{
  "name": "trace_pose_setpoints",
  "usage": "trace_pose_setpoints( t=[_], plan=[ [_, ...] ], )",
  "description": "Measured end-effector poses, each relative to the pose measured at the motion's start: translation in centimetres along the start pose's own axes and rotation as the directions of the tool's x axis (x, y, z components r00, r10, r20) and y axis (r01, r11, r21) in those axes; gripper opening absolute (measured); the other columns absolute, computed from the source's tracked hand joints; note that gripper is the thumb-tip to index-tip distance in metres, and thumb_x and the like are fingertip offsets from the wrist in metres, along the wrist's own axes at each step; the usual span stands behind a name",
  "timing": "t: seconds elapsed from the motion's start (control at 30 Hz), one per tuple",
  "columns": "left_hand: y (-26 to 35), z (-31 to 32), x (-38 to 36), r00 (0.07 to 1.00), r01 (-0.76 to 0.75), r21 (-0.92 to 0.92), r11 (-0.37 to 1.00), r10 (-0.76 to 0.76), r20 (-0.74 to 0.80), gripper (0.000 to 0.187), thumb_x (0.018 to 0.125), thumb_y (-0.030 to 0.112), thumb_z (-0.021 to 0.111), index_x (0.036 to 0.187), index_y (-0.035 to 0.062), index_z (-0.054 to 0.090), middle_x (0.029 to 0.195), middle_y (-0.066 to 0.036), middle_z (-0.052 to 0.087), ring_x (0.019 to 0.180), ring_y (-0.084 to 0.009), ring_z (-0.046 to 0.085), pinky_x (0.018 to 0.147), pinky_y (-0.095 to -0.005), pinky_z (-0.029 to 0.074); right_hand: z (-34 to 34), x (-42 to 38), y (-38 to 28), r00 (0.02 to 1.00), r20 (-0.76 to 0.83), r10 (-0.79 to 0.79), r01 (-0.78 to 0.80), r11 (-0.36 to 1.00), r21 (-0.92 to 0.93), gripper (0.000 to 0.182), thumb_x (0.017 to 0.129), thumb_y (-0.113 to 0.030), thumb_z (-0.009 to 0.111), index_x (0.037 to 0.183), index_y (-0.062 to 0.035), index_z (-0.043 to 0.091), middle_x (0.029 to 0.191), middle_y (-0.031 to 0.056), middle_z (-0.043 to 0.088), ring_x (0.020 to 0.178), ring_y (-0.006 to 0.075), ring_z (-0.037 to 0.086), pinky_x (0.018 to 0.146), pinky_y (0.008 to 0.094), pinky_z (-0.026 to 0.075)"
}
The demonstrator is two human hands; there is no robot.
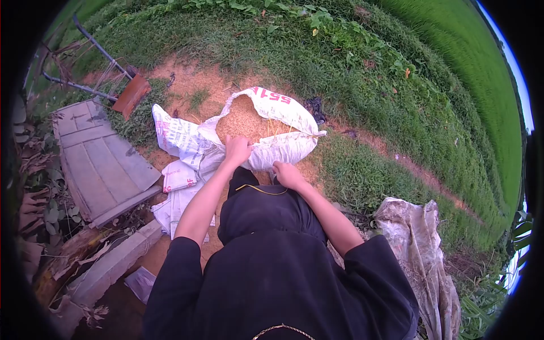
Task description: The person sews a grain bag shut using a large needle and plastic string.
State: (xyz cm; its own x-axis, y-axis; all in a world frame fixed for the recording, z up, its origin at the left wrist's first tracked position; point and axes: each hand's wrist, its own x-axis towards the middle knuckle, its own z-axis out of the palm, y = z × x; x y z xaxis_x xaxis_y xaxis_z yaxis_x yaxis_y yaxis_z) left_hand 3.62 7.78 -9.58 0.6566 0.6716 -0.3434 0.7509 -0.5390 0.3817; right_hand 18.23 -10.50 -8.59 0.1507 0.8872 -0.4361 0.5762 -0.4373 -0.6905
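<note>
A white woven sack [286,156] with red print lies in front of me, full of loose tan husks [243,120] that show through its wide opening. Yellow string [276,129] criss-crosses the right part of that opening. My left hand [238,151] is closed on the near rim of the sack, knuckles up. Lower and to the right, my right hand [288,175] has its fingers curled against the sack's near side; its fingertips are partly hidden. A loop of yellow string lies across my dark-clothed lap, close to the right hand.
Printed white sacks [180,139] lie folded at the left. Beyond them are a grey panel [105,158] and a metal-handled tool with a rusty plate [132,96]. A concrete beam [107,272] lies near left, a dirty crumpled sheet [416,249] at right. Grass surrounds the bare soil.
</note>
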Motion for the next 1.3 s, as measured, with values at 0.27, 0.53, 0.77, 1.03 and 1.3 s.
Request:
trace_pose_setpoints(
  t=[0.27,0.53,0.77,1.03,1.3],
  plan=[
    [-0.7,-0.1,0.2,0.999,0.005,-0.063,0.998,-0.002,0.048,0.016,0.085,0.028,0.074,0.084,0.0125,0.077,0.084,-0.011,0.075,0.085,-0.0271,0.070,0.093,-0.0458,0.034,1.9,0.7,0.1,0.998,-0.045,0.049,-0.048,0.998,0.032,0.027,0.101,-0.023,0.052,0.097,0.0001,0.064,0.095,0.0301,0.068,0.095,0.0495,0.064,0.084,0.0581,0.049],
    [-0.9,0.0,0.3,0.999,-0.025,-0.077,0.997,0.029,0.040,0.017,0.085,0.029,0.073,0.084,0.0131,0.077,0.083,-0.010,0.075,0.083,-0.0268,0.070,0.092,-0.0452,0.034,2.0,0.3,-1.2,0.994,-0.072,0.082,-0.075,0.992,0.102,0.028,0.102,-0.024,0.051,0.097,0.0013,0.063,0.096,0.0301,0.068,0.096,0.0501,0.063,0.084,0.0574,0.048],
    [-1.0,-0.2,0.3,0.996,-0.047,-0.066,0.997,0.052,0.070,0.017,0.086,0.030,0.074,0.085,0.0127,0.076,0.083,-0.009,0.075,0.083,-0.0272,0.070,0.093,-0.0461,0.034,4.2,0.8,-1.3,0.991,-0.101,0.092,-0.081,0.991,0.109,0.028,0.101,-0.024,0.052,0.096,0.0017,0.063,0.095,0.0309,0.067,0.095,0.0503,0.063,0.084,0.0580,0.048],
    [-1.0,-0.5,0.4,0.992,-0.078,-0.059,0.995,0.083,0.093,0.017,0.086,0.029,0.074,0.085,0.0123,0.076,0.084,-0.009,0.075,0.085,-0.0270,0.070,0.094,-0.0463,0.035,5.1,0.7,-2.1,0.982,-0.141,0.127,-0.110,0.987,0.121,0.028,0.100,-0.024,0.052,0.096,0.0018,0.064,0.094,0.0307,0.068,0.094,0.0503,0.064,0.085,0.0584,0.048],
    [-0.7,-0.7,-0.1,0.981,-0.156,-0.127,0.980,0.168,0.095,0.020,0.087,0.029,0.072,0.086,0.0099,0.075,0.085,-0.010,0.075,0.085,-0.0302,0.070,0.101,-0.0508,0.039,6.7,1.0,-2.4,0.959,-0.236,0.154,-0.113,0.977,0.178,0.026,0.100,-0.021,0.052,0.096,0.0011,0.065,0.094,0.0297,0.068,0.092,0.0497,0.065,0.083,0.0578,0.050]
  ],
)
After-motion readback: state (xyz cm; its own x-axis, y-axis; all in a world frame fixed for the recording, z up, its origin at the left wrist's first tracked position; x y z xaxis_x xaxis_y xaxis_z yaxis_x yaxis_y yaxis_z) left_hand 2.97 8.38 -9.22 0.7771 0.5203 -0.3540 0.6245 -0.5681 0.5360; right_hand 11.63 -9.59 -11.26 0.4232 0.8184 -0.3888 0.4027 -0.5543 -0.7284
